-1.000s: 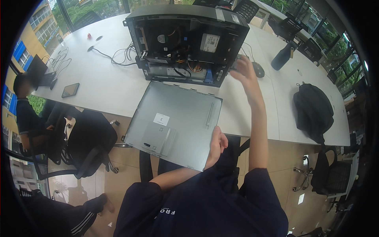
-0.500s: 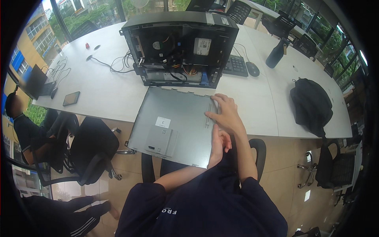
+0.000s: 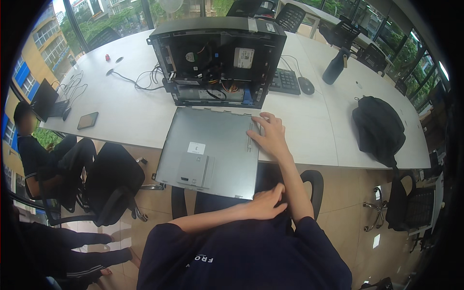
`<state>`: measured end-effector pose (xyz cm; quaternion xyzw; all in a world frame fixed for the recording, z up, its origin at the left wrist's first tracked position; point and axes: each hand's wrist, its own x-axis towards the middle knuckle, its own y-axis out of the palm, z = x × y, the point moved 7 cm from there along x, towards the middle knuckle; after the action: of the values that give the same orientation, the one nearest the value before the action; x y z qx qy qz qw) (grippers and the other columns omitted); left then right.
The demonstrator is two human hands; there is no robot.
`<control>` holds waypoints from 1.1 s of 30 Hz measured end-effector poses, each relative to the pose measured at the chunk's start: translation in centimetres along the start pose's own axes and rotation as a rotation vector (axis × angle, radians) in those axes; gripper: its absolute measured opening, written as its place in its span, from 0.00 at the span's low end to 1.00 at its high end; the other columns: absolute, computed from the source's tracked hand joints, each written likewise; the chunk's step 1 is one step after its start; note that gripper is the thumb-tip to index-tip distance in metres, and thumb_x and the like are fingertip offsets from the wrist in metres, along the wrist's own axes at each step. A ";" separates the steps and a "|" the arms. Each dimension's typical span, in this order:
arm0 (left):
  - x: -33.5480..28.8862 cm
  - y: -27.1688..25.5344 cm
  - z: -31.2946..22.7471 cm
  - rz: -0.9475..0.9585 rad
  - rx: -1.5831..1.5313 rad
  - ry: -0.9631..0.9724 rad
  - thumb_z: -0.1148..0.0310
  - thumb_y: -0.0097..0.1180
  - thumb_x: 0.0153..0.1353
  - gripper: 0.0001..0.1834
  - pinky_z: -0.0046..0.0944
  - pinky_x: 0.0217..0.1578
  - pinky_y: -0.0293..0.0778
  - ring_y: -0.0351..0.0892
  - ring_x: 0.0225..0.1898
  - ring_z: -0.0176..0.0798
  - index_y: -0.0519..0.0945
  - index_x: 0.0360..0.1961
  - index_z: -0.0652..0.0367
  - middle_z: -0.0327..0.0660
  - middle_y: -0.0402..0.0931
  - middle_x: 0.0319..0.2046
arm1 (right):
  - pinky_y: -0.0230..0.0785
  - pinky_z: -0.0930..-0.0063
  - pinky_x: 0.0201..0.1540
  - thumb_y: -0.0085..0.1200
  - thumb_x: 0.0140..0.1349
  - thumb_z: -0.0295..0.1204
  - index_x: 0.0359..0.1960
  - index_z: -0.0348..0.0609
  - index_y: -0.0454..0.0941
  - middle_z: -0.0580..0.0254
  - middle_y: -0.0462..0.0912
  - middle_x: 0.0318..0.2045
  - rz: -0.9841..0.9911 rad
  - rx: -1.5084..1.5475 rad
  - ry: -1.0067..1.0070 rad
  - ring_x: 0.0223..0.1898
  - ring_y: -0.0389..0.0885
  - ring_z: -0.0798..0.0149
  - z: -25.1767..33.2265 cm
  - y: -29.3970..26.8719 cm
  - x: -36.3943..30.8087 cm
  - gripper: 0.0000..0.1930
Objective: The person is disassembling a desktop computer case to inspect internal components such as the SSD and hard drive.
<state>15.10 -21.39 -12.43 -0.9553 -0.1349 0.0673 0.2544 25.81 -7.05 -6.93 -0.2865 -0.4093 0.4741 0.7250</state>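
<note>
A grey metal computer side panel lies flat, partly over the table's front edge and partly over my lap, with a small white label and a raised rectangular section. My right hand holds its right edge, thumb on top near a slotted strip and fingers around the far right corner. Beside the panel's near right corner, my left hand has its fingers loosely apart and nothing visible in them; whether it touches the corner is unclear. Just beyond the panel stands a black desktop computer case, its open side showing a fan, cables and a drive.
On the white table are a keyboard, a mouse, a dark blue bottle, a black bag and a phone. A seated person is at the left, beside an office chair.
My left hand has let go of the panel's right edge and moved down toward me. My right hand keeps its hold, and the panel has shifted slightly left.
</note>
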 end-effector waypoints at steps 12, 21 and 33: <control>-13.3 -17.2 -4.8 -0.242 0.147 -0.042 0.64 0.59 0.63 0.11 0.46 0.47 0.75 0.81 0.45 0.49 0.80 0.44 0.57 0.46 0.80 0.40 | 0.60 0.54 0.59 0.62 0.59 0.42 0.52 0.46 0.84 0.56 0.76 0.57 -0.196 -0.085 0.044 0.58 0.71 0.50 -0.2 -1.0 -0.7 0.22; -21.6 -22.1 15.1 -0.690 -0.304 -0.440 0.55 0.51 0.73 0.25 0.40 0.53 0.72 0.80 0.51 0.42 0.74 0.56 0.70 0.49 0.80 0.52 | 0.61 0.53 0.63 0.62 0.59 0.40 0.52 0.41 0.81 0.55 0.81 0.58 -0.185 0.027 -0.045 0.61 0.73 0.49 1.5 -0.6 -0.9 0.22; -15.8 -13.5 7.3 -0.553 -0.662 -0.145 0.64 0.51 0.72 0.24 0.38 0.57 0.69 0.75 0.54 0.37 0.70 0.61 0.72 0.47 0.77 0.53 | 0.76 0.65 0.49 0.69 0.54 0.35 0.74 0.38 0.52 0.38 0.76 0.58 0.149 0.607 0.413 0.51 0.82 0.53 -3.9 -11.2 -10.6 0.49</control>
<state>-4.44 -11.30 -10.98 -0.9061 -0.4174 0.0167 -0.0673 31.95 -21.25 -3.30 -0.1771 -0.0736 0.5575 0.8077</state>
